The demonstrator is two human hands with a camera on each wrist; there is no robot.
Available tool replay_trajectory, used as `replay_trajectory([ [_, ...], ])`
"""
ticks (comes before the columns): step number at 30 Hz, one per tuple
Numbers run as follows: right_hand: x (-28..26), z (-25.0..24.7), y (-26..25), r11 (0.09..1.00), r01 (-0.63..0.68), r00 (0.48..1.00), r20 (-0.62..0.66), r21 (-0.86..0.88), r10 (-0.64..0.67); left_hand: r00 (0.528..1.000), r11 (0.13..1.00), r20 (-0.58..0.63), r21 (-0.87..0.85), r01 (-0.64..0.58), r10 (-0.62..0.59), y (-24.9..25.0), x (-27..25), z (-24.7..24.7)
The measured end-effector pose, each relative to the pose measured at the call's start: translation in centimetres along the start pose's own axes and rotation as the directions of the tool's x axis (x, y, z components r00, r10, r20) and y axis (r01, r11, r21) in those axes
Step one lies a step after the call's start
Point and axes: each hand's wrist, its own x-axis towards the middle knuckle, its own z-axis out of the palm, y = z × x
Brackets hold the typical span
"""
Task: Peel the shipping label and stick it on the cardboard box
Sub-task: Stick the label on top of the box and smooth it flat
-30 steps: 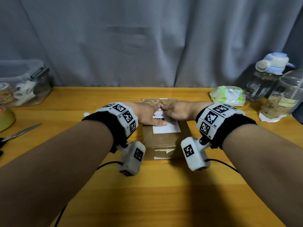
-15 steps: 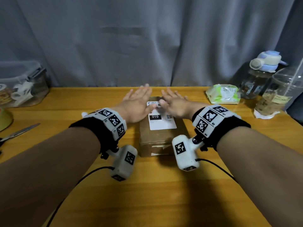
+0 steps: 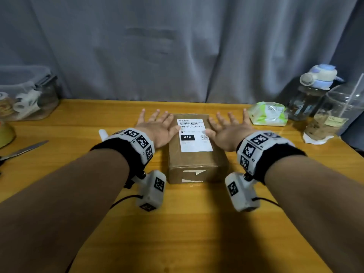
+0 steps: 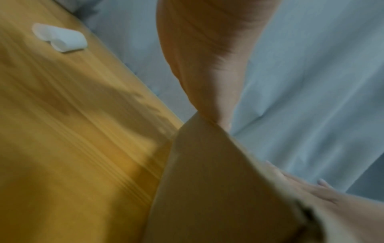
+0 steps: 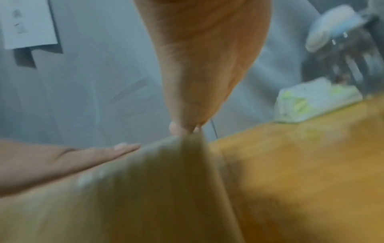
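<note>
A brown cardboard box [image 3: 197, 162] lies in the middle of the wooden table. A white shipping label [image 3: 194, 138] with a barcode and "010" is stuck flat on its top. My left hand [image 3: 159, 125] is spread flat just left of the box, thumb near the label's left edge. My right hand [image 3: 228, 127] is spread flat just right of it, thumb at the label's right edge. Both hands hold nothing. The wrist views are blurred; each shows the box [image 4: 218, 189] [image 5: 145, 189] beside a palm.
A curled white backing strip [image 4: 60, 38] lies on the table left of my left hand. A green wipes pack [image 3: 267, 113], a lidded bottle [image 3: 309, 91] and a plastic cup [image 3: 332, 117] stand at the right. A clear bin [image 3: 25, 93] and scissors [image 3: 23, 150] are at the left.
Both hands pressed together on the label a second ago. They have since lifted, spread apart and moved off to either side of the box, baring the whole label.
</note>
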Motion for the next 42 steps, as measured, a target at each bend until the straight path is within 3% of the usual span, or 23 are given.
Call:
replay_trajectory([
  [2,0.1,-1.0,0.0,0.999,0.03,0.999,-0.042,-0.034,-0.032,0.999,0.996,-0.028,-0.089,0.023,-0.026,-0.7,-0.3,0.2],
  [5,-0.1,-1.0,-3.4,0.966,0.178,0.984,-0.028,0.187,-0.176,0.998,0.955,-0.055,-0.292,-0.047,0.033,-1.0,-0.6,0.7],
  [7,0.1,-0.3,-5.5,0.938,0.206,0.977,-0.006,0.28,-0.213,0.996,0.933,-0.024,-0.35,-0.084,0.08,-0.8,-0.7,1.2],
  [12,1.0,-0.5,-7.6,0.942,0.219,0.975,-0.033,0.255,-0.218,0.996,0.914,-0.011,-0.395,-0.089,0.093,-1.1,-0.2,2.0],
  [17,-1.9,1.2,-6.1,0.88,0.34,0.938,-0.057,0.333,-0.341,0.997,0.927,0.006,-0.368,-0.075,0.083,-1.6,0.4,2.0],
  [23,0.1,0.3,-3.2,0.95,0.205,0.976,0.017,0.237,-0.215,0.999,0.947,0.003,-0.319,-0.029,0.032,-1.2,-0.2,1.7],
  [26,0.5,-0.1,-2.7,0.975,0.146,0.986,0.049,0.169,-0.156,1.0,0.978,-0.024,-0.21,0.015,-0.02,-0.8,-0.8,0.8],
  [28,0.6,-0.7,-2.7,0.985,0.116,0.991,0.057,0.127,-0.124,0.996,0.992,-0.092,-0.124,-0.016,0.005,0.0,-0.9,-0.2],
  [30,0.7,-1.4,-3.3,0.982,0.155,0.987,0.014,0.108,-0.158,0.981,0.983,-0.155,-0.126,-0.133,0.113,1.2,-1.0,-1.0],
  [32,0.8,-1.2,-3.7,0.962,0.222,0.975,-0.021,0.16,-0.221,0.969,0.959,-0.111,-0.157,-0.236,0.22,2.6,-1.1,-0.8],
  [35,0.9,0.2,-2.7,0.945,0.213,0.977,-0.027,0.247,-0.213,0.985,0.976,0.008,-0.136,-0.17,0.173,2.8,-1.2,0.2],
  [39,0.9,-0.4,-1.1,0.97,0.121,0.993,-0.012,0.209,-0.122,0.997,0.997,0.006,-0.009,-0.079,0.079,2.5,-0.7,-1.1],
  [42,0.5,-0.4,-2.0,0.931,0.256,0.967,-0.056,0.26,-0.25,0.984,0.982,-0.044,-0.07,-0.176,0.174,2.8,-0.9,-0.7],
])
